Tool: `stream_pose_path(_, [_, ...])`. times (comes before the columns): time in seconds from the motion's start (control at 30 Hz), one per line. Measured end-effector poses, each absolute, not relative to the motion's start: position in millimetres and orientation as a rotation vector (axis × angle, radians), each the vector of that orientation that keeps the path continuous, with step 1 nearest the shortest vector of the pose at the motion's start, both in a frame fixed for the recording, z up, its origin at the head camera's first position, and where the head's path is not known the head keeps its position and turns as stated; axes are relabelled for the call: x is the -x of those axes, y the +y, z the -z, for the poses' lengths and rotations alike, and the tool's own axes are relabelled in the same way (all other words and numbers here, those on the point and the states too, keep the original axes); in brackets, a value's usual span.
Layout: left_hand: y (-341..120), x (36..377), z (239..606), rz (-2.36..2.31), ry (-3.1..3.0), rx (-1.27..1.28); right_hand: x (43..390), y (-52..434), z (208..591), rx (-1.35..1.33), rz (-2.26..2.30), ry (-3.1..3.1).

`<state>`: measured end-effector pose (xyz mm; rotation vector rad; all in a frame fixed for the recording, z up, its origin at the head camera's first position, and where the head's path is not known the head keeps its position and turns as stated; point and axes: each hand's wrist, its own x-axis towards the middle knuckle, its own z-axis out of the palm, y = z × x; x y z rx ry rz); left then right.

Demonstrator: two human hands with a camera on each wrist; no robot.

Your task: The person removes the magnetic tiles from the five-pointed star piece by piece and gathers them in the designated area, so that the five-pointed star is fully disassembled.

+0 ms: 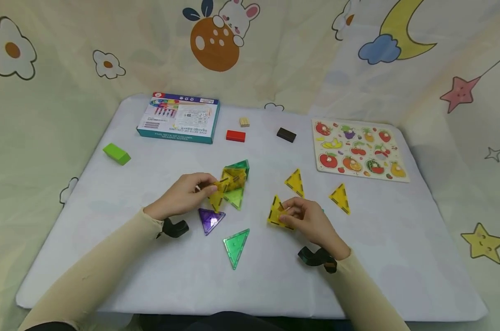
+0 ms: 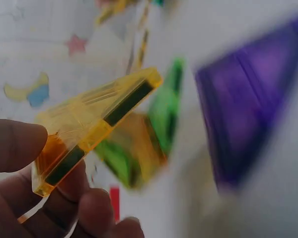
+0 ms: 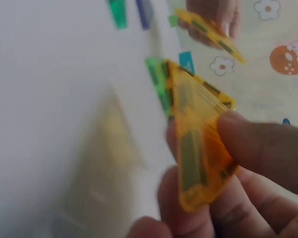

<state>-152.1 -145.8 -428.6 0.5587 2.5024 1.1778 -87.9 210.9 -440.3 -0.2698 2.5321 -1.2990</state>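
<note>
My left hand (image 1: 186, 193) pinches a yellow triangular magnetic tile (image 2: 97, 124) by one corner, thumb on one face. Behind that tile, on the table, yellow and green tiles are grouped together, with a light green tile (image 1: 235, 198) at the near side. A purple triangular tile (image 1: 210, 221) lies just below the left hand, and a green triangular tile (image 1: 235, 246) lies closer to me. My right hand (image 1: 312, 219) pinches another yellow triangular tile (image 3: 201, 144) between thumb and fingers. Two more yellow tiles, one at mid-table (image 1: 295, 182) and one farther right (image 1: 340, 198), lie past the right hand.
At the back left is a flat box (image 1: 179, 117), with a green block (image 1: 116, 153) nearby. A red block (image 1: 235, 136), a small beige block (image 1: 244, 122) and a black block (image 1: 286, 134) sit along the back. A fruit puzzle board (image 1: 359, 149) occupies the back right.
</note>
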Motion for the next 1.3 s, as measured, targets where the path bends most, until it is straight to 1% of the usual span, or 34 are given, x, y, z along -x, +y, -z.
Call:
stream_pose_path(0.1, [-175, 156, 435, -1.033, 2.567, -0.488, 78, 222, 439, 0.301, 1.193, 2.516])
stream_pose_path(0.23, [-206, 163, 443, -0.862, 2.618, -0.457, 65, 232, 438, 0.426, 1.106, 2.449])
stream_pose_path(0.33, [-216, 166, 445, -0.79, 2.651, -0.493, 58, 234, 438, 0.527, 1.074, 2.385])
stream_pose_path(0.43, [-217, 167, 444, -0.747, 2.688, -0.526, 53, 230, 440, 0.585, 1.052, 2.377])
stream_pose_path(0.6, [-202, 176, 441, -0.706, 2.759, -0.571, 49, 220, 446, 0.601, 0.942, 2.571])
stream_pose_path(0.7, [-183, 187, 437, -0.728, 2.768, -0.605, 50, 218, 447, 0.585, 0.899, 2.624])
stream_pose_path(0.83, [-151, 205, 431, -0.792, 2.722, -0.691, 55, 216, 448, 0.578, 0.967, 2.585])
stream_pose_path(1.07, [-115, 232, 436, -0.833, 2.587, -0.843, 84, 196, 445, 0.52, 1.063, 2.607])
stream_pose_path(1.2, [-109, 237, 441, -0.814, 2.609, -0.827, 102, 181, 439, 0.495, 1.062, 2.626])
stream_pose_path(1.3, [-108, 234, 442, -0.781, 2.672, -0.791, 113, 172, 434, 0.475, 1.051, 2.636])
